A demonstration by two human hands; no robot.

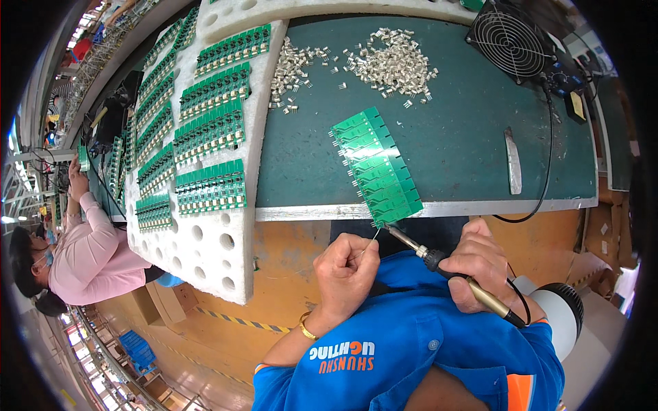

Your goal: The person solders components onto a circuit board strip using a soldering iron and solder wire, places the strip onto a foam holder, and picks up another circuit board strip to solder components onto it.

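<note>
A green circuit board panel [375, 164] lies on the bench with its pins along the left side and its lower end at the front edge. My left hand [346, 274] pinches a thin solder wire [372, 241] that reaches up to that lower end. My right hand [480, 267] grips a soldering iron [497, 301] with a dark and brass-coloured handle, its tip at the board's lower end beside the wire. Whether tip, wire and board touch is too small to tell.
Several board panels [212, 180] fill a white foam tray [205, 270] at left. Small components [391, 65] lie in heaps behind. A fan [504, 38], cable [548, 157] and metal strip [513, 161] are at right. A co-worker in pink [89, 260] works at far left.
</note>
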